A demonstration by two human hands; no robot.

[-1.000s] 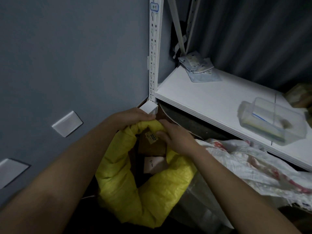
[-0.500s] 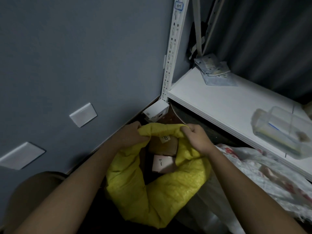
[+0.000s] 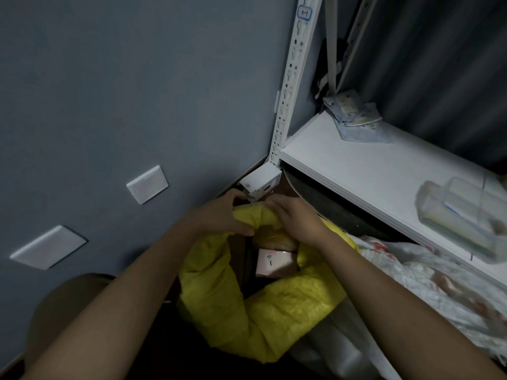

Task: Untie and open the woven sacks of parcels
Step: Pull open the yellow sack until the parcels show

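Note:
A yellow woven sack stands open on the floor in the corner, its rim rolled down into a thick ring. Inside it lie parcels, among them a pale pink box with a brown parcel behind it. My left hand grips the far left part of the rolled rim. My right hand grips the far right part of the rim, close beside the left hand. A white woven sack with red print lies to the right, under the shelf.
A white metal shelf juts out on the right, with a clear plastic box and some flat packets on it. Its upright post and a small white box stand in the corner. The grey wall carries two white plates.
Both hands have come closer together at the far edge of the yellow rim. The view has tilted, so the sack sits lower and the pink box shows more.

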